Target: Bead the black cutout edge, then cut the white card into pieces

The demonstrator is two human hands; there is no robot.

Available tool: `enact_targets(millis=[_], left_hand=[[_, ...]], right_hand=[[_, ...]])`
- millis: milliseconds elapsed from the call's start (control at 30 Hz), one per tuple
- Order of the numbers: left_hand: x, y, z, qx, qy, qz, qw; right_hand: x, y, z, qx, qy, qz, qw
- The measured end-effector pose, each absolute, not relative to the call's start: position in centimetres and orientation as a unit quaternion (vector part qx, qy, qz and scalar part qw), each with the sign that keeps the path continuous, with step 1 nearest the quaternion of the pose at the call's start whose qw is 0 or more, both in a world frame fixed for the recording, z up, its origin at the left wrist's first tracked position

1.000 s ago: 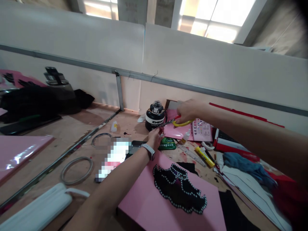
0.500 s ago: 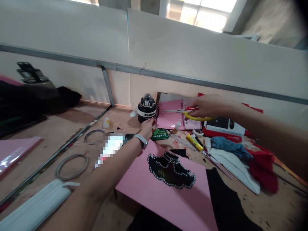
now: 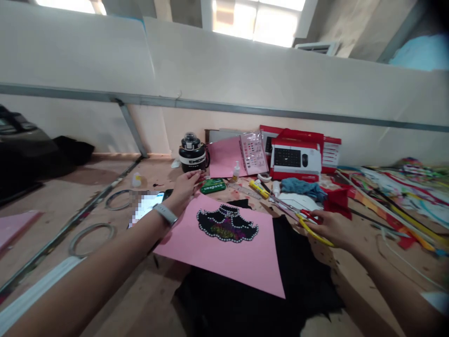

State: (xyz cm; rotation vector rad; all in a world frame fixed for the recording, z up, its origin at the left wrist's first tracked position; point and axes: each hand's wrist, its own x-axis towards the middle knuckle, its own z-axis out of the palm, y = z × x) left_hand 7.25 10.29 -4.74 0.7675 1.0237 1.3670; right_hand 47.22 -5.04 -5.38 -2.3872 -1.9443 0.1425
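My left hand reaches forward over the table with its fingers stretched out, the tips close to a green tin and a black jar. A pale watch band circles that wrist. My right hand rests low on the right, closed on scissors with yellow and red handles; the blades point up-left. Between the hands lies a pink sheet carrying a black scalloped piece edged with white beads. Black fabric lies under the sheet.
A phone and two metal rings lie at the left. Behind stand a red keyboard box, a leaning pink sheet, a small glue bottle, a yellow marker and a blue cloth. Coloured paper scraps crowd the far right.
My right hand brought the scissors from near the jar down to the table on the right. The left hand's fingers went from a pinch to stretched out. The view swung rightwards.
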Motion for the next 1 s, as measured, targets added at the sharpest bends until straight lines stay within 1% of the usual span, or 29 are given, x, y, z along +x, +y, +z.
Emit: enact_targets(millis=[100,233,433,500,600,800,1000], left_hand=[[7.2,7.8,-4.6,0.344,0.44,0.562,0.61],[7.0,4.5,-4.0,0.383,0.435,0.529,0.62],[6.5,1.9,-3.8,0.37,0.46,0.512,0.624],[6.6,1.5,-3.8,0.362,0.46,0.511,0.629],[7.4,0.6,-3.4,0.343,0.458,0.507,0.645],[8.9,-1.8,-2.8,0.329,0.427,0.509,0.671],[8.9,-3.2,-4.3,0.376,0.392,0.515,0.663]], right_hand=[[47.5,-6.8,-5.6,-0.768,-0.636,0.062,0.042],[48.4,-9.2,-5.7,-0.711,-0.695,0.093,0.051],[49.6,-10.1,-4.4,-0.669,-0.727,0.149,0.035],[49.2,-9.1,-3.9,-0.678,-0.721,0.135,0.056],[47.6,-6.1,-4.3,-0.706,-0.701,0.069,0.081],[44.6,-1.4,-7.3,-0.707,-0.703,0.046,0.068],[45.2,-1.3,-9.7,-0.721,-0.689,0.035,0.069]])
